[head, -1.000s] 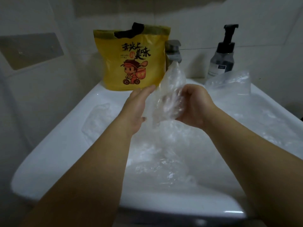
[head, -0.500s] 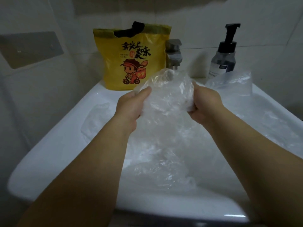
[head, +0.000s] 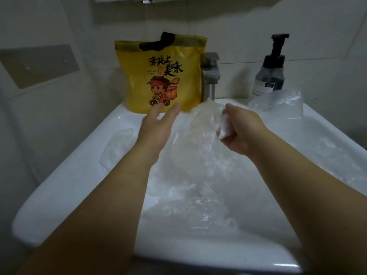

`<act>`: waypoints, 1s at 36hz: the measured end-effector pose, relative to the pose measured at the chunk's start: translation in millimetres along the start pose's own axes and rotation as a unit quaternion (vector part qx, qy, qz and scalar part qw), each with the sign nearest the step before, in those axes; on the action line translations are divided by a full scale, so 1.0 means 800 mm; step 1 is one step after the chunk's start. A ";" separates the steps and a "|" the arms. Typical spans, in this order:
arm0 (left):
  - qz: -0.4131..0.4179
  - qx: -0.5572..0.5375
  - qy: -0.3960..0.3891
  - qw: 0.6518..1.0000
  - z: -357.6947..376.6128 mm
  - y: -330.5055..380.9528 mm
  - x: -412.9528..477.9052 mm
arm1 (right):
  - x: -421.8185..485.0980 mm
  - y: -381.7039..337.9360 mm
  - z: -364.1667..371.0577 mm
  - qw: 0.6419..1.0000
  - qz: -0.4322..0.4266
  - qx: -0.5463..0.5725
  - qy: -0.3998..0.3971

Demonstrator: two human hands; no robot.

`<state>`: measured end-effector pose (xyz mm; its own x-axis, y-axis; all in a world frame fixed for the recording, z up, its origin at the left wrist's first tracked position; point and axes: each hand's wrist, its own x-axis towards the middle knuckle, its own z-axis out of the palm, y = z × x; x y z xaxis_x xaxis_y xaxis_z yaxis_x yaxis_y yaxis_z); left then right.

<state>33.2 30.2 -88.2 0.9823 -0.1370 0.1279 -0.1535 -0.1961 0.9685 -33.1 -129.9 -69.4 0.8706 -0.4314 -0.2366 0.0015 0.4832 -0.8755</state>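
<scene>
— Tiled wall is logged as background. What is entered against it?

— One grey wall plate (head: 37,64) is recorded at 10 o'clock. Below it, a white sink (head: 79,175) is listed, spread across the view from 8 to 4 o'clock.

— What is catalogued along the sink's back ledge?

— Yellow printed bag (head: 164,76): stood upright at 12 o'clock. Metal tap (head: 210,76): placed just beside it, at 1 o'clock. Dark pump bottle (head: 270,76): set at 2 o'clock, apart from the tap. Crumpled clear bag (head: 278,102): laid in front of that bottle.

— Which item is in hand, and where?

— Clear plastic bag (head: 204,120): held up over the basin near the centre, in front of the tap. Loose clear film (head: 194,205) is noted in the basin below, toward 6 o'clock; whether the two are joined cannot be told.

— How is each grip recorded?

— Right grip (head: 242,132): clamped on the clear plastic bag, with the film bunched inside curled fingers. Left grip (head: 156,126): spread apart, fingers straight, held at the bag's 9 o'clock side; contact with the film cannot be told.
</scene>
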 end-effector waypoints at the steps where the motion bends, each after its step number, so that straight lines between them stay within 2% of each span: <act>1: -0.011 -0.066 -0.067 0.996 0.001 0.005 -0.004 | -0.003 0.000 0.001 1.000 0.000 0.007 -0.021; 2: -0.032 -0.101 -0.141 0.984 0.002 0.007 -0.010 | -0.005 0.001 0.003 0.999 0.000 0.006 -0.051; 4: -0.052 -0.073 -0.249 0.964 0.006 0.004 -0.015 | -0.006 0.003 0.004 0.992 0.003 -0.011 -0.123; 6: -0.035 -0.018 -0.281 0.959 0.012 -0.001 -0.018 | -0.008 0.005 0.007 0.983 0.001 -0.045 -0.177; 10: 0.006 -0.057 -0.203 0.978 0.010 -0.002 -0.013 | -0.001 0.007 0.006 0.971 -0.008 -0.068 -0.227; 15: 0.034 -0.078 -0.130 0.988 0.004 -0.004 -0.006 | 0.005 0.014 0.003 0.961 -0.003 -0.199 -0.194; 19: 0.035 -0.072 -0.115 0.990 0.006 -0.002 -0.007 | -0.004 0.015 0.006 0.955 -0.039 -0.239 -0.172; 26: 0.031 -0.108 -0.088 0.990 0.006 0.005 -0.010 | 0.002 0.009 0.011 0.992 -0.050 -0.075 -0.092; 31: 0.018 -0.095 -0.070 0.993 0.005 0.007 -0.011 | -0.006 0.006 0.013 0.986 -0.057 0.060 -0.143; 36: 0.020 -0.080 -0.101 0.991 0.007 0.009 -0.016 | -0.012 0.008 0.014 0.988 -0.043 0.027 -0.144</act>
<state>18.6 25.3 -84.4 0.9316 -0.3363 0.1378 -0.1575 -0.0319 0.9870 -35.8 -113.8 -67.9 0.9700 -0.2415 -0.0266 0.1002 0.4973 -0.8618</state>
